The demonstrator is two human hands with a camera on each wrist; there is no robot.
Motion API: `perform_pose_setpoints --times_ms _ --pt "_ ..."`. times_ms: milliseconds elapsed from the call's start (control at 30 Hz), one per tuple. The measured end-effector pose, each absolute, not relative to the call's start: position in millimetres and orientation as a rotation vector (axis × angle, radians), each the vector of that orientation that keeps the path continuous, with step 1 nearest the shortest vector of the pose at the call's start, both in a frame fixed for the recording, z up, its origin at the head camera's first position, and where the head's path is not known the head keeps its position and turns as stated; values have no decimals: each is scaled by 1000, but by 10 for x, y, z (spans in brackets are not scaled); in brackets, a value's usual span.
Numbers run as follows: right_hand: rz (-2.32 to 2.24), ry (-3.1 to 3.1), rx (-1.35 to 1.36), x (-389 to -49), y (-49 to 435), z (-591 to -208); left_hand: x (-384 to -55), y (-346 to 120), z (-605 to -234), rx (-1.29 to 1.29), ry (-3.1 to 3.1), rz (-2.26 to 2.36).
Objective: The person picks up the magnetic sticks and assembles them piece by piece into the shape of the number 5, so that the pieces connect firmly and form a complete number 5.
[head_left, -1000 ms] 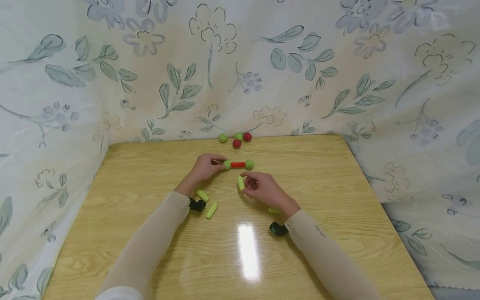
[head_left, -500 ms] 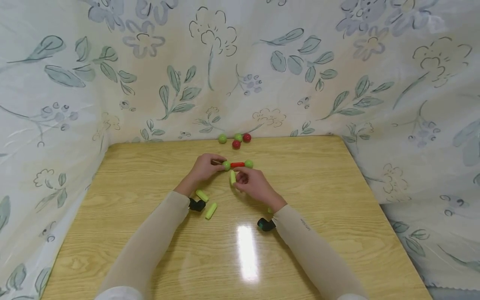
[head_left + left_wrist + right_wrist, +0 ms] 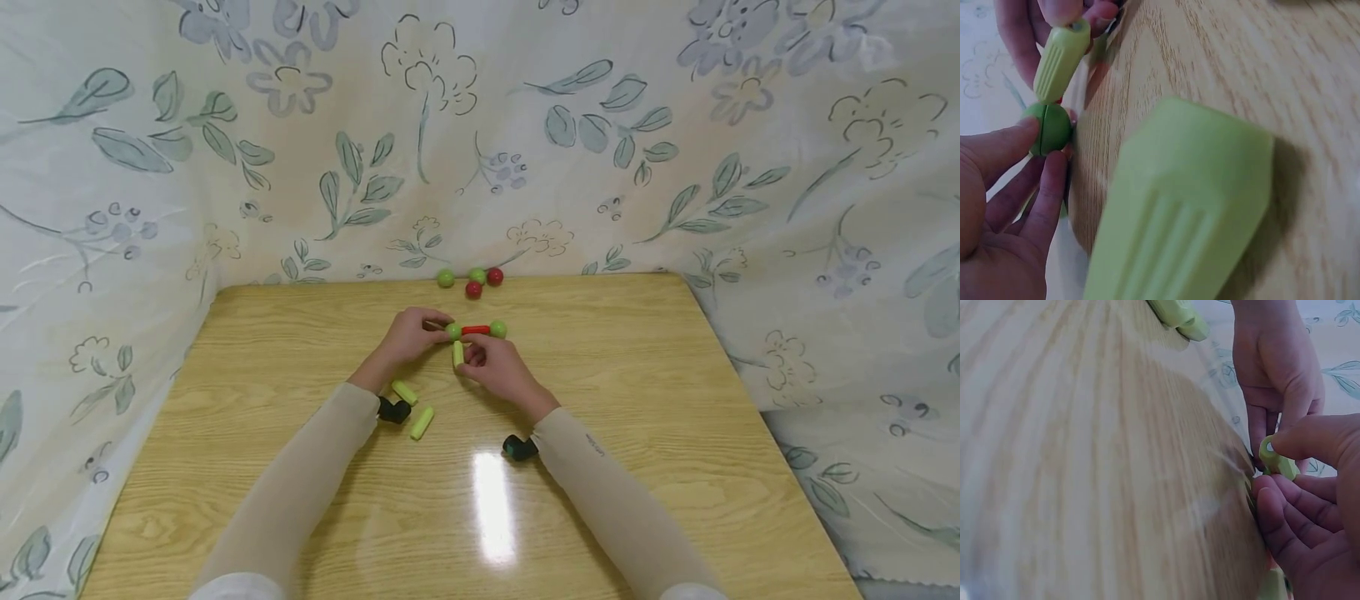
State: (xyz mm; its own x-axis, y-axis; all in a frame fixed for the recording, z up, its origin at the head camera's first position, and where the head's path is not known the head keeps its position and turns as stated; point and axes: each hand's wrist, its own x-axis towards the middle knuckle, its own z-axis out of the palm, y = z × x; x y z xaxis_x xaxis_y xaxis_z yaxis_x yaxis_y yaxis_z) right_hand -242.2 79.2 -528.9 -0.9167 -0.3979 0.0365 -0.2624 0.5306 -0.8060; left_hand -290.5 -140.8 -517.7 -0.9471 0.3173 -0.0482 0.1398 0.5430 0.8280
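- The left hand (image 3: 408, 336) has thumb and fingers narrowed on a near green ball (image 3: 453, 332); read from that ball in the head view, the left hand sits at nine o'clock.
- The right hand (image 3: 502, 365), at four o'clock, pinches a pale green rod (image 3: 458, 355), which hangs at six o'clock with its tip against or just beside the ball; whether it is seated cannot be told.
- A red rod (image 3: 476, 330) runs out at three o'clock to a second green ball (image 3: 498, 330); the right fingers crowd its lower side, and in the left wrist view they and the pale green rod hide nearly all of it.
- Two loose rods (image 3: 404, 392) (image 3: 423, 423) lie on the tabletop (image 3: 637, 375) around seven o'clock, near the left sleeve (image 3: 330, 442); one looms across the left wrist view's foreground.
- By the back edge, a lone green ball (image 3: 446, 278) sits at twelve; another green ball (image 3: 477, 275) and two red balls (image 3: 474, 290) (image 3: 495, 277) cluster around one.
- Beyond them rises a flowered cloth (image 3: 480, 125).
- Black wrist devices (image 3: 393, 409) (image 3: 520, 448) sit at seven-thirty and five-thirty.
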Motion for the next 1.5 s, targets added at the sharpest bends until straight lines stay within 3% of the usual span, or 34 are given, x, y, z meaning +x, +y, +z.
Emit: perform_pose_setpoints --times_ms 600,967,1500 --pt "-1298 2688 -629 -2426 742 -5337 -2904 -1397 -5163 387 2568 1365" --pt "-977 2780 -935 -2417 686 -5343 -2922 -1404 -5166 397 2564 1348" --pt "-1166 2741 -860 -2402 754 -5320 -2959 -1385 -5144 435 2578 1283"
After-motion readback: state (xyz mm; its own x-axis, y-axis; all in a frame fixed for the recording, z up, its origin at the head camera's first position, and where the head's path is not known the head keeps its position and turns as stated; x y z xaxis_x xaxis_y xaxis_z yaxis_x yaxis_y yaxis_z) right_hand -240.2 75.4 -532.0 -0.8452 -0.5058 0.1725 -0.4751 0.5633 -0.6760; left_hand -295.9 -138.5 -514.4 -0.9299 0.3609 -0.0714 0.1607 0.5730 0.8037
